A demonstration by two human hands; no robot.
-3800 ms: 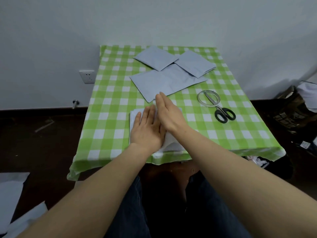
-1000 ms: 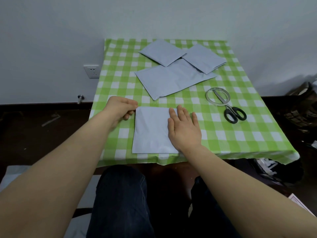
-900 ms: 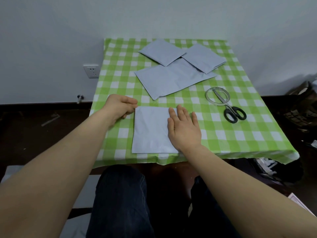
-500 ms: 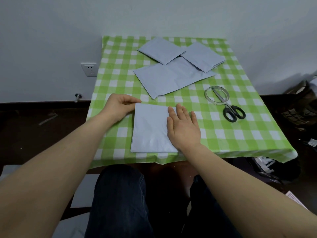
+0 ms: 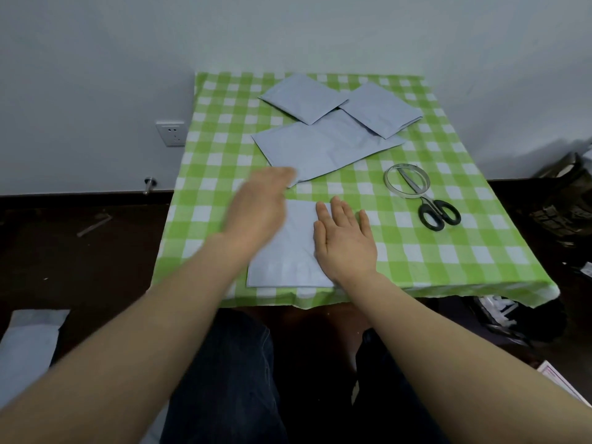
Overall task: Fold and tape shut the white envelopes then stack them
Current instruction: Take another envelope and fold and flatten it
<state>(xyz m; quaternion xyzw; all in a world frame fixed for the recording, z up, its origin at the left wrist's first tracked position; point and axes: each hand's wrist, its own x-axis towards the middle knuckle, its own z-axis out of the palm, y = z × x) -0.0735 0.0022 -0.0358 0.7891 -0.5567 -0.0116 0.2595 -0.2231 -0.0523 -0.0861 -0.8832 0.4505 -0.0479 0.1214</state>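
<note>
A folded envelope [image 5: 288, 257] is laid at the table's [image 5: 448, 261] 6 o'clock edge, its long axis run from 6 to 12. Its right side is pressed by the right hand [image 5: 346, 245], fingers straight. Its far-left corner is covered by the blurred left hand [image 5: 256, 209]; its fingers cannot be told. Beyond, an unfolded envelope [image 5: 323, 149] is aligned 8 to 2. A tape roll [image 5: 388, 187] and scissors [image 5: 424, 200] are seen at 3.
</note>
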